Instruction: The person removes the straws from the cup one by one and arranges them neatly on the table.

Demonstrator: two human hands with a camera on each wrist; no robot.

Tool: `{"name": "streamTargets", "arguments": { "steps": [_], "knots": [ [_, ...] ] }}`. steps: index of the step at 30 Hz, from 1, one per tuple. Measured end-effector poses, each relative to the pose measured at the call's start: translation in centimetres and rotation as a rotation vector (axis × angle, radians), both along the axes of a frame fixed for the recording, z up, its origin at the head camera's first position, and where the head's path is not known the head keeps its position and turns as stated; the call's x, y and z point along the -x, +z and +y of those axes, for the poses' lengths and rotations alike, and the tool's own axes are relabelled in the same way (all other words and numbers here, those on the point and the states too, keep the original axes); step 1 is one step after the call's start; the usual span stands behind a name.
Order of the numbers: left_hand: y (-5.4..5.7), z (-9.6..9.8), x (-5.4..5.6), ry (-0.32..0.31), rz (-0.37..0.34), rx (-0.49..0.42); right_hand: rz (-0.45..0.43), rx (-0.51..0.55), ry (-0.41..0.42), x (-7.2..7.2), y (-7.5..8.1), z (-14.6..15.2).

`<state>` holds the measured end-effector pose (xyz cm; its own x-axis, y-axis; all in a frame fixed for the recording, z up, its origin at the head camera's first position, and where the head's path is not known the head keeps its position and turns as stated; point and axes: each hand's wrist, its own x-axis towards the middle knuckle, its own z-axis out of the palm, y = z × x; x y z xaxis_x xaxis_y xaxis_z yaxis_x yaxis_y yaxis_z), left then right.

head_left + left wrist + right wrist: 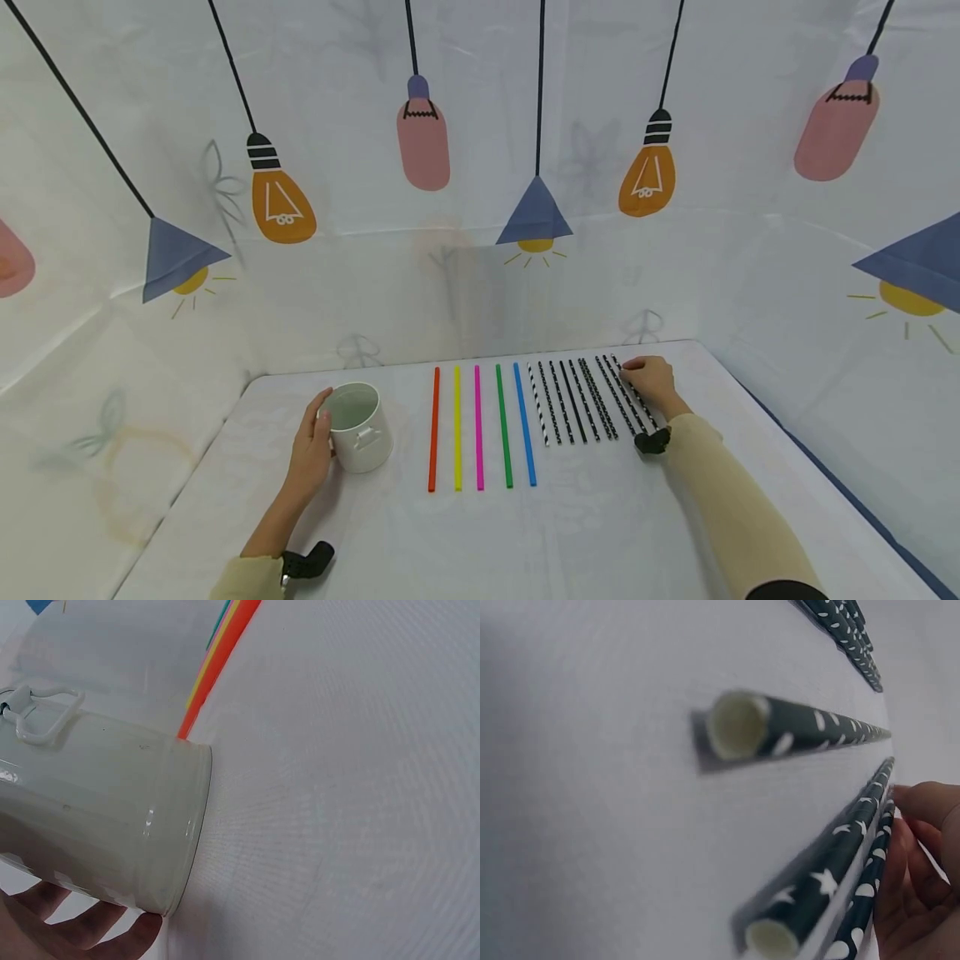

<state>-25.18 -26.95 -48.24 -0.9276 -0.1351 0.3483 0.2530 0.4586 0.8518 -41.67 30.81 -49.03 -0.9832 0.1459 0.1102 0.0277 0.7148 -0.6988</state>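
Observation:
A white mug stands upright on the left of the table, its handle facing me. My left hand holds its left side; in the left wrist view, several fingers curve against the wall of the mug. At the far right of a row of black-and-white patterned straws, my right hand pinches the far part of a black straw with white spots. Close beside that one lies a star-patterned straw. Both straws appear to lie on the cloth.
Between the mug and the patterned row lie separate coloured straws: red-orange, yellow, pink, green and blue. White cloth covers the table. Behind it hangs a white sheet printed with lamps.

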Motion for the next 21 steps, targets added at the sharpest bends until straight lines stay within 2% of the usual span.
{"name": "streamTargets", "arguments": {
  "steps": [7,15,21],
  "knots": [
    [0.1,0.0,0.1,-0.014,0.013,0.046,-0.008,0.041,-0.003,-0.7,0.4,0.8],
    [0.9,-0.8,-0.9,-0.064,-0.007,0.126,0.067,0.049,0.055,-1.1,2.3,0.4],
    [1.8,-2.7,-1.7,0.007,0.036,0.267,0.085,0.012,0.122,-1.7,4.5,0.0]
  ]
}}
